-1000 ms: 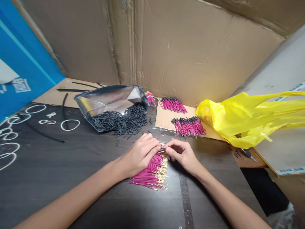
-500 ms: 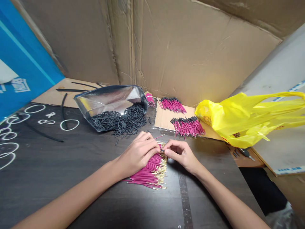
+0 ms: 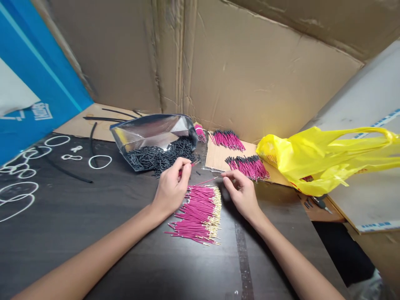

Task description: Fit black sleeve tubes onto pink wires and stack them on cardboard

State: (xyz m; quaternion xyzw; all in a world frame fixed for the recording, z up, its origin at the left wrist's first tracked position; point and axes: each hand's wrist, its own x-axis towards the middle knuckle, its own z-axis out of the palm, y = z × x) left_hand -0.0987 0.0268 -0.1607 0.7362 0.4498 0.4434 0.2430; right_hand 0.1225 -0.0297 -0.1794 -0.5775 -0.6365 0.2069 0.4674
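A dark wood-grain desk (image 3: 93,233), matt and scuffed, sits walled in by creased brown cardboard (image 3: 250,75), with a blue panel (image 3: 37,83) at my left and a pale board (image 3: 368,179) at my right. White rubber rings (image 3: 100,161) and a length of black tubing (image 3: 68,175) lie scattered on the left part of the desk.

My left hand (image 3: 170,187) pinches one thin magenta wire (image 3: 185,167) between thumb and forefinger, just in front of a shiny silver foil bag (image 3: 153,135) that spills short black sleeves (image 3: 159,156) onto the desk. My right hand (image 3: 242,192) is curled narrow, its fingertips touching the end of a single loose wire (image 3: 206,181) that lies across the desk.

Between the two hands and nearer me lies a fanned heap of magenta wires with gold pin tips (image 3: 200,214). Farther back, on a flat cardboard sheet (image 3: 215,156), rest two bundles of black-capped magenta wires (image 3: 248,166). A crinkled yellow plastic bag (image 3: 321,160) slumps to the right.
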